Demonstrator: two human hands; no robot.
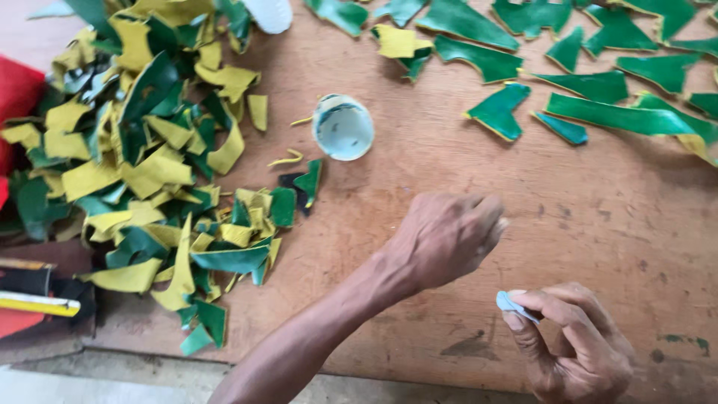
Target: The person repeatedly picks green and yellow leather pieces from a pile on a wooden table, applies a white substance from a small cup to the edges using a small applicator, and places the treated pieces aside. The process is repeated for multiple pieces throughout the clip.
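Brown wooden counter [464, 194], heaped at left with green and yellow scraps [149, 164], small white cup [342, 127] near centre, green cut pieces [598, 90] top right. Right hand [576, 344] pinching a pale blue chip [512, 304] between thumb and fingertips, grip closed. Left hand [445, 236] loosely curled just above, grip unclear

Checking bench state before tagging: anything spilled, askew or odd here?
Mostly scrap clutter. A heap of green and yellow offcuts sprawls over the table's left side. The small white cup looks tipped on its side. The right hand pinches a pale scrap.
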